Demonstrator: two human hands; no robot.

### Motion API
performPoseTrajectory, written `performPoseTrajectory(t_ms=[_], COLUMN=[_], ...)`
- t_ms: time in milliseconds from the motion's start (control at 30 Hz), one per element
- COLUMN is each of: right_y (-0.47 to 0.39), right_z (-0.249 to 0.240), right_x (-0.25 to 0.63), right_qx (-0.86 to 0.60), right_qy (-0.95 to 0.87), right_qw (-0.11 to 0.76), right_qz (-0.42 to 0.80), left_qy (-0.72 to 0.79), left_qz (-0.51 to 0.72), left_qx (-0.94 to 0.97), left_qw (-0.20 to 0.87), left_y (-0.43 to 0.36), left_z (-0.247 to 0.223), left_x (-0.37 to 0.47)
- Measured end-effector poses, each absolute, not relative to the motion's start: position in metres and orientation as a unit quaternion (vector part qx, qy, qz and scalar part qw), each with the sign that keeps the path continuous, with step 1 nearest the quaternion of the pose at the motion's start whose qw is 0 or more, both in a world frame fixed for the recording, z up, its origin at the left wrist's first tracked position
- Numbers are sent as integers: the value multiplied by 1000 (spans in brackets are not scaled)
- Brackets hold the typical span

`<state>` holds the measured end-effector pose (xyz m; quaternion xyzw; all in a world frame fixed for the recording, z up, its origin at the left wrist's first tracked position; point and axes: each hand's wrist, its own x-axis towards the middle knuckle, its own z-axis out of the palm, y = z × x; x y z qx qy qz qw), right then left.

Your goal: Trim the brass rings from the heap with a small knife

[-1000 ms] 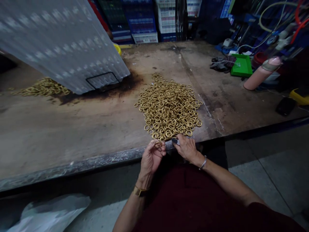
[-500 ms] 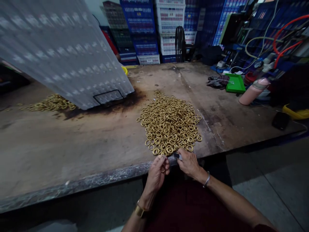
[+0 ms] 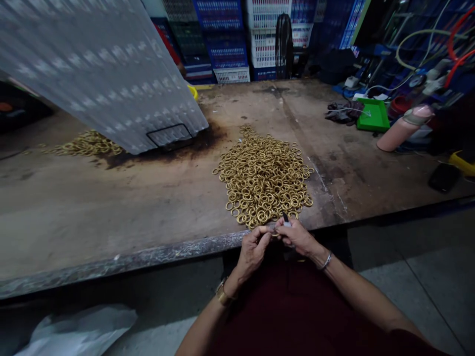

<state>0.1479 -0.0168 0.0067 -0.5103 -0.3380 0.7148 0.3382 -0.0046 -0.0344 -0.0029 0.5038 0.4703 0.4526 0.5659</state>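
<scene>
A heap of brass-coloured rings (image 3: 265, 173) lies on the worktable close to its front edge. Just in front of the heap, my two hands meet at the edge. My left hand (image 3: 254, 249) is closed, its thumb and fingers pinching a brass ring (image 3: 275, 235), partly hidden by the fingers. My right hand (image 3: 299, 238) is closed around a small light-grey tool with a black tip (image 3: 286, 222); its exact kind is too small to tell. The right fingertips touch or nearly touch the ring.
A tall grey corrugated panel (image 3: 122, 74) leans over the table's left side, with more rings (image 3: 91, 144) beside it. To the right are a green tray (image 3: 373, 114), a pink bottle (image 3: 404, 129) and a black phone (image 3: 444, 177). Crates (image 3: 226, 49) are stacked behind, and a pale plastic bag (image 3: 81, 331) sits below.
My left hand has moved right to meet my right hand, and the ring is now between them. The tool's tip has turned upward. The view has shifted slightly downward.
</scene>
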Motion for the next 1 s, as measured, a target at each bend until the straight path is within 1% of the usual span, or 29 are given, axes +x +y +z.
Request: performPoseTrajectory(t_ms=[167,300,367,533,600,733,867,1000], right_y=[-16,-16,-17,-19,-19,-19,-19,-19], right_z=[14,9,7,12,15,14,11,13], right_x=[149,151,152,149,148,149,150,149], right_qx=[-454,-443,-470,-530,-537,-538,-525,-513], right_qy=[-285,-284,-323,-501,-520,-498,-464,-419], right_qw=[336,327,341,370,366,358,357,359], right_qz=[774,785,748,575,554,578,617,657], left_qy=[453,448,456,472,480,467,400,382], left_qz=[432,443,449,455,452,413,391,385], left_qx=[474,475,473,469,457,409,359,313], left_qw=[620,614,605,591,597,667,747,780], left_y=[-36,-35,-34,-32,-32,-32,-33,-33], left_z=[4,3,2,3,4,4,2,3], left_x=[-4,-2,-1,3,4,4,3,3])
